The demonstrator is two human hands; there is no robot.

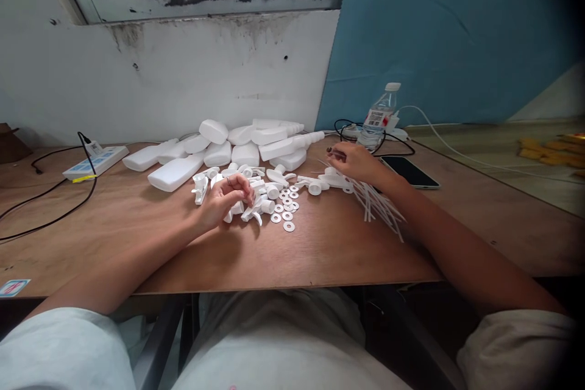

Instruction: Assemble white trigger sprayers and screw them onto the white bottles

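Observation:
My left hand (228,196) hovers over a pile of white trigger sprayer heads (266,206), its fingers curled in toward the thumb. Whatever lies between those fingers, if anything, cannot be made out. To the right, my right hand (355,161) is closed at the upper end of a bundle of thin white plastic tubes (372,201). Its fingertips look dark, and what they pinch is unclear. Several flat white ring washers (288,226) lie loose between the hands. Behind the sprayer heads, white plastic bottles (176,172) rest on their sides in a heap.
A clear water bottle (379,119) stands behind my right hand, beside black and white cables. A phone (410,172) lies right of that hand. On the left sits a power strip (95,163) with a black cord. The wooden table (292,262) ends close to my body.

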